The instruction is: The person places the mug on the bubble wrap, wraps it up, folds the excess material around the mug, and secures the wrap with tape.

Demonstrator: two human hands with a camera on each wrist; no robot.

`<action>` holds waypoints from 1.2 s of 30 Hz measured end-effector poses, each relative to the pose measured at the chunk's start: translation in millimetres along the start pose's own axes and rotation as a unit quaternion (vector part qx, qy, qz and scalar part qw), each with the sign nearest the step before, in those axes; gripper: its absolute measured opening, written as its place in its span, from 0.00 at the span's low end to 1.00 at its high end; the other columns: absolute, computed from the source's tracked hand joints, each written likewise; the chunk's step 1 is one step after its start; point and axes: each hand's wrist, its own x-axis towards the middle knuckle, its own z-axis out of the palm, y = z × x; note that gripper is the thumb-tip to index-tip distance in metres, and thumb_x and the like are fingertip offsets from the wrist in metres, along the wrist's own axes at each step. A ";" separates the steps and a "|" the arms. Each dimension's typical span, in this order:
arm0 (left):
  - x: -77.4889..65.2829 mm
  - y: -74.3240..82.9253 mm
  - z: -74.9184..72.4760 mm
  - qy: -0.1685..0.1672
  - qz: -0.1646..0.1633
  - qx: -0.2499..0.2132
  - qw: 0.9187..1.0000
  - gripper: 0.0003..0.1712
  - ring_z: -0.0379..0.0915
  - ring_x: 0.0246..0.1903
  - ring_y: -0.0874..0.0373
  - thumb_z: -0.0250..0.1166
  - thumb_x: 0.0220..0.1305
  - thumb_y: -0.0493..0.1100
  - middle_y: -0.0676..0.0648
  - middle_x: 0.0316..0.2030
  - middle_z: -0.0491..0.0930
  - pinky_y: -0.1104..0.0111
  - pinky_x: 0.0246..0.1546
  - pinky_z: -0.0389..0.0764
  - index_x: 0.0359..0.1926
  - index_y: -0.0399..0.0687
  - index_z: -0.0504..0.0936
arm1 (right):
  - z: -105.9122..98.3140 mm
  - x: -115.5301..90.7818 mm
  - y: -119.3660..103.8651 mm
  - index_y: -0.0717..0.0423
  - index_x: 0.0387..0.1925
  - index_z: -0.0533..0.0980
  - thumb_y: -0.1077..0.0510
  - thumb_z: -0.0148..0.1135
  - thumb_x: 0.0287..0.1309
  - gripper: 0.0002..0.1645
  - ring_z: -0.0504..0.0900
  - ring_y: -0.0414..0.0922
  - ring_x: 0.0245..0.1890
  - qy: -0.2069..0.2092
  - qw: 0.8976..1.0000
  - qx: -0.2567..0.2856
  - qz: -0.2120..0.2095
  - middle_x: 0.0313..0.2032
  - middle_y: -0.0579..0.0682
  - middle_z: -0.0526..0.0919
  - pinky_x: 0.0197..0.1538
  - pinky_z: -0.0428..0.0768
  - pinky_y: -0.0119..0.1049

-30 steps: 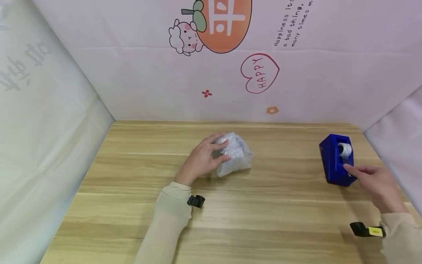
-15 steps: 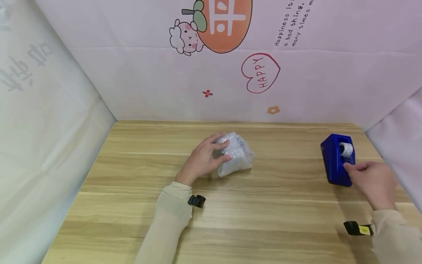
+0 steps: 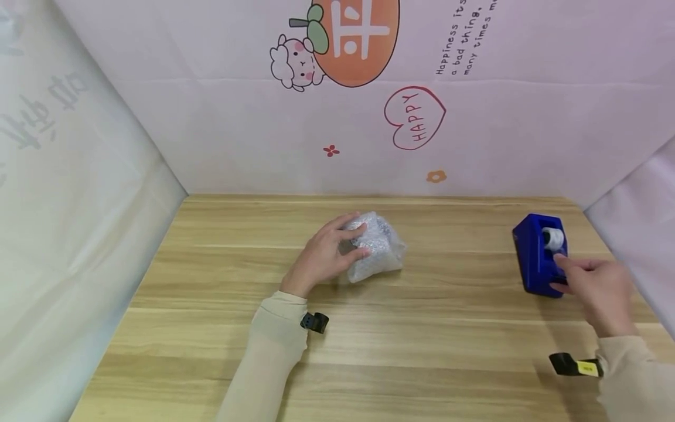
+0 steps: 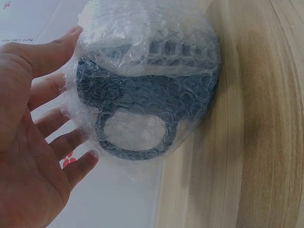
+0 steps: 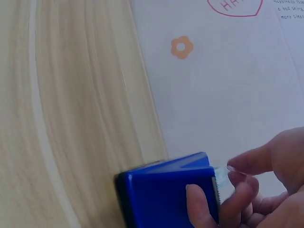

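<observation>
A dark mug wrapped in bubble wrap (image 3: 382, 255) rests on the table. Its handle (image 4: 137, 154) shows through the plastic in the left wrist view. My left hand (image 3: 323, 258) holds the wrapped mug from the left, fingers and thumb against the wrap. Over on the right stands a blue tape dispenser (image 3: 529, 258) carrying a white-looking roll of tape (image 3: 552, 239). At its toothed cutter, my right hand (image 3: 603, 293) pinches a short end of clear tape (image 5: 221, 175). One fingertip lies against the dispenser's front in the right wrist view.
The wooden table (image 3: 422, 351) ends at a printed white backdrop (image 3: 237, 135) behind. White fabric also closes off the left and right sides. A black wrist camera (image 3: 314, 322) sits on the left cuff, and another (image 3: 572, 364) on the right.
My right hand has shifted slightly left. Its upper fingertip now sits higher on the dispenser, and another fingertip shows lower on the front. My left hand and the wrapped mug have stayed put.
</observation>
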 end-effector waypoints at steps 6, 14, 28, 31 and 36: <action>0.7 1.3 0.8 0.001 0.001 0.000 1.000 0.33 0.53 0.75 0.49 0.68 0.67 0.56 0.48 0.75 0.61 0.51 0.73 0.59 0.68 0.49 0.75 | -2.3 -0.9 1.2 0.48 0.23 0.85 0.58 0.62 0.69 0.16 0.84 0.40 0.20 0.007 0.993 0.116 0.018 0.30 0.35 0.81 0.29 0.86 0.33; -1.1 -1.2 -0.8 0.006 0.000 -0.004 1.000 0.33 0.53 0.75 0.51 0.68 0.67 0.57 0.49 0.75 0.62 0.51 0.72 0.61 0.68 0.49 0.76 | 1.6 -1.0 2.2 0.56 0.24 0.86 0.66 0.64 0.65 0.13 0.81 0.41 0.19 0.007 0.960 0.277 0.029 0.27 0.42 0.81 0.28 0.86 0.34; -0.3 -3.3 4.1 0.012 0.004 -0.012 1.000 0.33 0.55 0.74 0.51 0.69 0.66 0.57 0.50 0.75 0.62 0.50 0.72 0.62 0.67 0.50 0.76 | 14.5 7.2 13.0 0.69 0.31 0.83 0.71 0.63 0.63 0.06 0.86 0.44 0.25 0.047 0.906 0.421 0.015 0.32 0.50 0.81 0.36 0.87 0.34; 0.5 -3.3 4.4 0.012 0.007 -0.012 1.000 0.33 0.55 0.74 0.51 0.69 0.66 0.57 0.50 0.75 0.62 0.51 0.71 0.62 0.67 0.50 0.76 | 14.9 1.9 15.2 0.68 0.33 0.84 0.68 0.64 0.65 0.06 0.87 0.45 0.29 0.018 0.897 0.441 0.035 0.34 0.51 0.81 0.38 0.87 0.37; 0.6 -3.5 4.8 0.012 0.006 -0.015 1.000 0.33 0.55 0.74 0.51 0.69 0.66 0.57 0.50 0.75 0.62 0.50 0.72 0.61 0.67 0.50 0.76 | 14.2 -0.3 11.2 0.63 0.32 0.85 0.66 0.61 0.68 0.09 0.89 0.47 0.31 -0.046 0.876 0.474 0.074 0.29 0.54 0.85 0.40 0.87 0.40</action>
